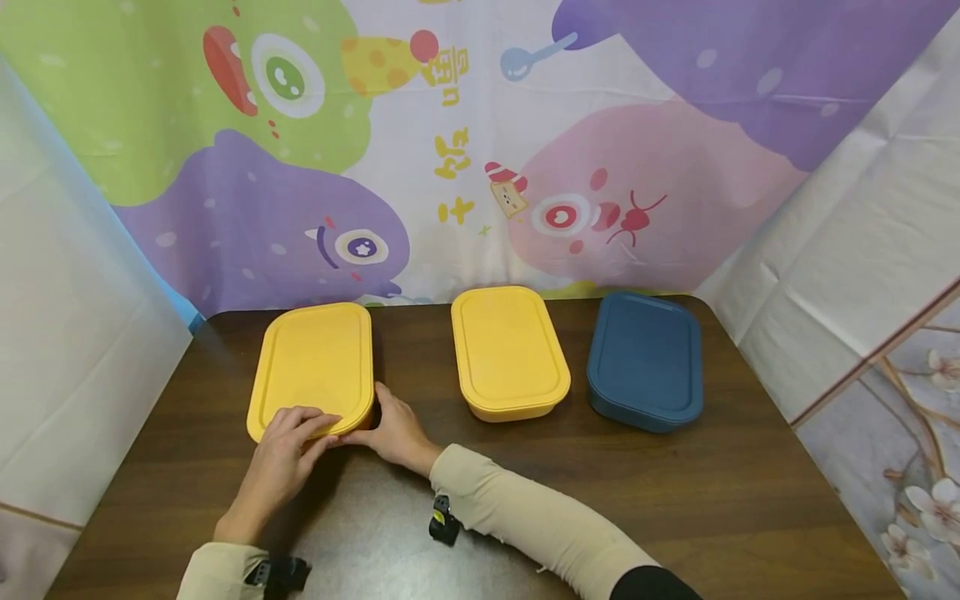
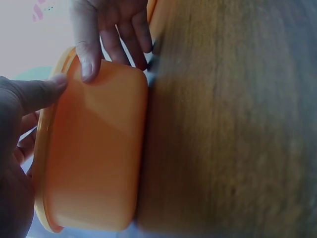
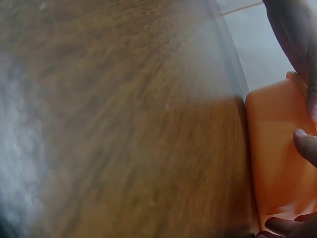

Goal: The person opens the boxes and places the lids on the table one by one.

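At the left of the table, in the head view, stands a yellow lidded food container [image 1: 318, 358]. My left hand [image 1: 279, 462] grips its lid at the near edge, fingers on top and thumb [image 2: 47, 91] at the rim. The right hand [image 1: 396, 432] holds the same container by its near right corner. Its thumb [image 2: 89, 57] presses the near wall just below the lid, while the fingers reach along the right side. In both wrist views the container wall [image 3: 277, 148] looks orange, and the lid sits on the body.
A second yellow lidded container [image 1: 510, 346] stands to the right, with a dark blue lidded one [image 1: 647, 358] beyond it. All are on a dark wooden table [image 1: 615, 500]. A cartoon-printed curtain [image 1: 465, 250] hangs behind, and pale cloth [image 1: 82, 292] flanks the sides.
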`<state>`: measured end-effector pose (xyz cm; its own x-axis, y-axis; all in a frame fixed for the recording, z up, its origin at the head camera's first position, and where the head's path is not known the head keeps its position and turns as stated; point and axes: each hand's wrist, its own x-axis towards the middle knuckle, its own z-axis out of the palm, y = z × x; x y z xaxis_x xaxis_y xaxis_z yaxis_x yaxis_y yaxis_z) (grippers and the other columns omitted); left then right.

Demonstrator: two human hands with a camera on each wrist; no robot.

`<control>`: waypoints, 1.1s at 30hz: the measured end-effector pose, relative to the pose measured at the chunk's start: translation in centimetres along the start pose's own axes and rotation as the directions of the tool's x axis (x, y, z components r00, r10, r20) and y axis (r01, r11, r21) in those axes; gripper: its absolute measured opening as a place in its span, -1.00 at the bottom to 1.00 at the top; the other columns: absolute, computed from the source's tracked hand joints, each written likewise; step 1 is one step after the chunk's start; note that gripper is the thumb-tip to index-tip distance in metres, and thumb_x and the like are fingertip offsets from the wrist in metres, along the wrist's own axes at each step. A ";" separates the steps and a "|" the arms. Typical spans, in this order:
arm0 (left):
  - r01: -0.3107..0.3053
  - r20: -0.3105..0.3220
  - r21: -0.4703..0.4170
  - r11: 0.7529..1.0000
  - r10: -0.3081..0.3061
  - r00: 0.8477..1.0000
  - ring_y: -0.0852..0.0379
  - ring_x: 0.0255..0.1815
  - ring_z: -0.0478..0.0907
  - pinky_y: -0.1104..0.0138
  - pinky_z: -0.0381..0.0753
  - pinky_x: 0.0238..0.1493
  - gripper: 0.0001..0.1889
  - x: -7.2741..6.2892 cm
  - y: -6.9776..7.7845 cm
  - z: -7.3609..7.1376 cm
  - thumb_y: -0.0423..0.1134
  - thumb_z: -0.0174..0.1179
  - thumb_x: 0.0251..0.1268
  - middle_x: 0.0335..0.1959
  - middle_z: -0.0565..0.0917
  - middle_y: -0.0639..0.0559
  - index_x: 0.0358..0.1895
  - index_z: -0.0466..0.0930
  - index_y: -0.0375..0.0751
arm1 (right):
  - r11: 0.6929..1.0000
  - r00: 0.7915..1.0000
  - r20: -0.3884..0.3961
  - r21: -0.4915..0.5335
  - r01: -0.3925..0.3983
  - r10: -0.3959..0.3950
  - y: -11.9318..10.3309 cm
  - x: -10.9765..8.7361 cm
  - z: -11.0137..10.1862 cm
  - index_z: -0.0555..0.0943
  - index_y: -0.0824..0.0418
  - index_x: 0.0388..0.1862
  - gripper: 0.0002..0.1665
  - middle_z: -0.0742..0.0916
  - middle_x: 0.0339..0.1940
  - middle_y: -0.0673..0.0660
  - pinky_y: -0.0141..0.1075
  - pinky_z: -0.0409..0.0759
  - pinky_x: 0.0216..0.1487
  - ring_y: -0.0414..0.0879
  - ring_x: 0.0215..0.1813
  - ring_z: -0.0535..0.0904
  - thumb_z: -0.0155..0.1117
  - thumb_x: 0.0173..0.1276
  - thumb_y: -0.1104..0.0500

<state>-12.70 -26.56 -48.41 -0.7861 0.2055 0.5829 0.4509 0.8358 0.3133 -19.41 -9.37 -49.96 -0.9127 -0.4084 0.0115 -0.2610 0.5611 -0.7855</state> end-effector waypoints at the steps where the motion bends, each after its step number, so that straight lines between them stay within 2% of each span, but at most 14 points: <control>1: 0.002 -0.001 -0.001 1.000 -0.002 1.000 0.01 -0.17 0.45 0.27 0.31 -0.13 -0.66 0.0 0.0 -0.1 -0.46 0.46 -0.12 -0.24 0.62 -0.03 -0.16 0.73 -0.23 | 1.000 1.000 0.000 0.005 -0.003 0.003 0.0 0.0 0.0 0.22 0.15 0.49 0.06 0.53 0.38 0.11 -0.19 0.45 0.34 -0.03 0.37 0.46 0.50 0.10 -0.15; 8: -0.012 -0.038 -0.014 1.000 0.011 0.999 0.00 -0.16 0.45 0.28 0.31 -0.12 -0.64 0.3 0.2 -0.3 -0.52 0.46 -0.14 -0.24 0.63 -0.07 -0.16 0.73 -0.24 | 1.000 1.000 -0.012 0.006 0.022 -0.022 0.0 -0.2 -0.1 0.23 0.19 0.48 0.05 0.52 0.38 0.13 -0.20 0.45 0.34 -0.01 0.37 0.46 0.50 0.12 -0.12; 16: -0.056 -0.133 -0.043 0.998 0.050 0.990 -0.08 -0.15 0.45 0.22 0.31 -0.09 -0.61 0.5 0.2 -0.3 -0.55 0.45 -0.17 -0.24 0.64 -0.13 -0.13 0.72 -0.30 | 0.999 0.999 -0.027 -0.014 0.041 -0.042 0.0 -0.1 0.0 0.24 0.22 0.47 0.04 0.51 0.39 0.13 -0.21 0.44 0.35 0.00 0.38 0.45 0.51 0.11 -0.10; 28: -0.012 -0.200 -0.074 0.997 -0.003 0.980 -0.12 -0.14 0.41 0.27 0.30 -0.04 -0.57 0.7 0.3 -0.3 -0.57 0.42 -0.14 -0.21 0.60 -0.20 -0.07 0.70 -0.32 | 0.998 0.996 -0.062 -0.018 0.065 -0.066 0.0 -0.2 0.0 0.28 0.20 0.43 -0.02 0.56 0.33 0.13 -0.22 0.46 0.33 -0.02 0.33 0.49 0.51 0.12 -0.06; 33: -0.018 -0.255 -0.113 0.993 -0.012 0.967 -0.16 -0.14 0.42 0.47 0.25 0.07 -0.62 0.8 0.4 -0.3 -0.53 0.39 -0.04 -0.19 0.61 -0.25 -0.04 0.68 -0.35 | 0.997 0.995 -0.067 -0.014 0.070 -0.071 0.1 -0.4 0.0 0.30 0.18 0.41 -0.04 0.58 0.29 0.11 -0.23 0.48 0.30 -0.04 0.30 0.52 0.52 0.11 -0.06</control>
<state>-12.99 -26.22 -47.56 -0.6572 0.0590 0.7514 0.5097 0.7691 0.3855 -19.08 -9.15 -49.99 -0.9110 -0.3978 0.1089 -0.3287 0.5408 -0.7743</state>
